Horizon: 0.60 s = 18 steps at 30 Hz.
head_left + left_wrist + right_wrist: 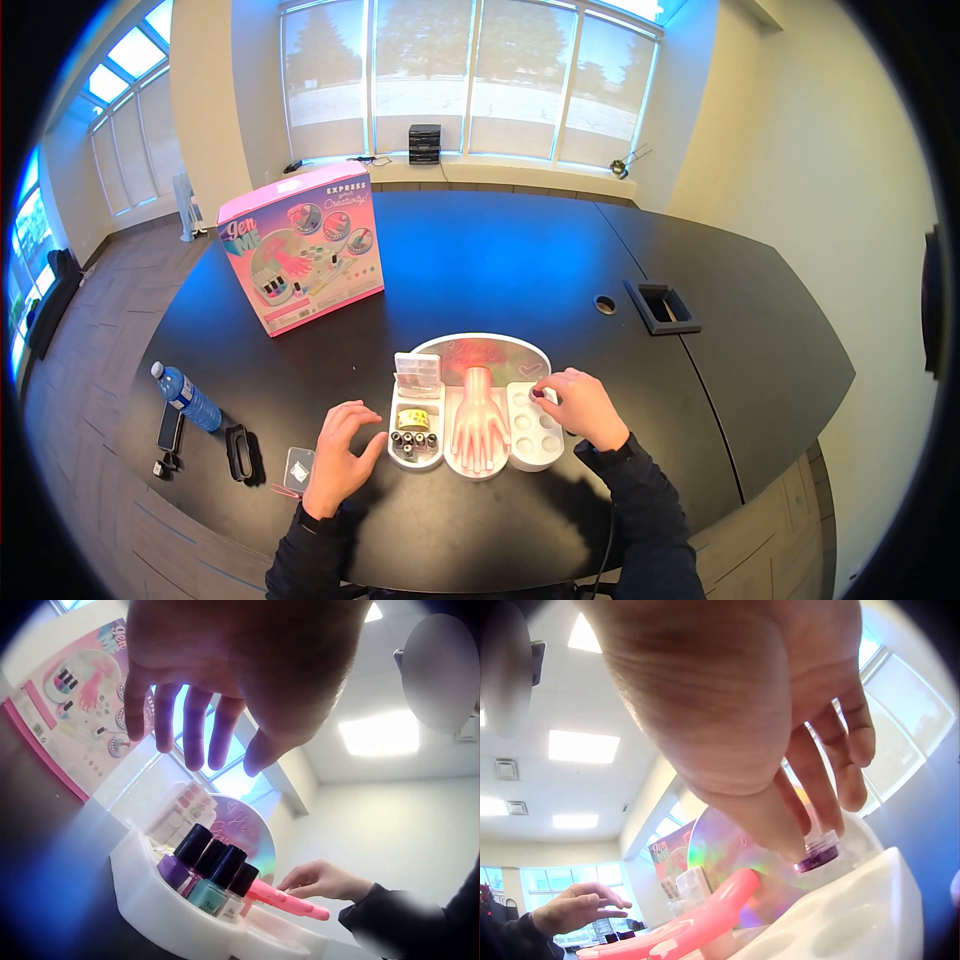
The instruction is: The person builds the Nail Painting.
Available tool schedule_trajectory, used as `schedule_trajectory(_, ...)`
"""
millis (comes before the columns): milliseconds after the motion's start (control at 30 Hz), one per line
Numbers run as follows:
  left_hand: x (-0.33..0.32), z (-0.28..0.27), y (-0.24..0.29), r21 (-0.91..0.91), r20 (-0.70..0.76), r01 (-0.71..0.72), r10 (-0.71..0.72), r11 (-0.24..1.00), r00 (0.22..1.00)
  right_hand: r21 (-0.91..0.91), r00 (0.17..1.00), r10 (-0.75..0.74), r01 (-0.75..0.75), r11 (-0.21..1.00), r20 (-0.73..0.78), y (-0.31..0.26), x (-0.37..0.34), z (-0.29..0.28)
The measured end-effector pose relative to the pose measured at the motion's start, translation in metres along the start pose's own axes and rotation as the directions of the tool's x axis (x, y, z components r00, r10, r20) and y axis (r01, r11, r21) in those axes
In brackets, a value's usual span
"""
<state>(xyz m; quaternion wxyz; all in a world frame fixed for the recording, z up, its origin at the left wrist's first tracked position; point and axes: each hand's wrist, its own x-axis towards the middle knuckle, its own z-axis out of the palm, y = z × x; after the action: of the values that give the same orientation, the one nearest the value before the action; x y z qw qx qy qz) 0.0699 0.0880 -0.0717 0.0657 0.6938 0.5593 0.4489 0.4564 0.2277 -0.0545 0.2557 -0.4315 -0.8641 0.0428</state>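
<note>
A small clear jar (820, 853) with purple contents is pinched between the thumb and fingers of my right hand (585, 408). That hand is over the far end of the white tray (537, 462) with round wells. Beside it a pink model hand (478, 415) lies palm-down in the middle of the nail set, before a shiny rounded backboard (525, 358). My left hand (343, 455) hovers left of the set with fingers spread loosely, holding nothing. Nearest to it are several nail polish bottles, including a purple bottle (175, 871) and a teal bottle (209, 893), all with black caps.
Behind the bottles are a yellow roll (413, 419) and a standing case (418, 372). A pink box (310, 250) stands at the back left. A water bottle (190, 398), a phone (170, 428) and a black looped object (238, 454) lie left. The table (480, 260) has a square opening (662, 306).
</note>
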Motion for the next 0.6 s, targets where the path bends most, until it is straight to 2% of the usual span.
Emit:
schedule_trajectory(300, -0.003, -0.002, -0.002, -0.001, -0.019, -0.012, 0.012, 1.0, 1.0, 0.009, 0.997, 0.001, -0.002, 1.0, 0.073, -0.003, 0.007, 0.02)
schedule_trajectory(600, -0.004, -0.001, -0.007, 0.003, -0.03, -0.018, 0.018, 1.0, 0.999, -0.001, 0.998, -0.022, 0.023, 1.0, 0.063, -0.006, 0.009, 0.023)
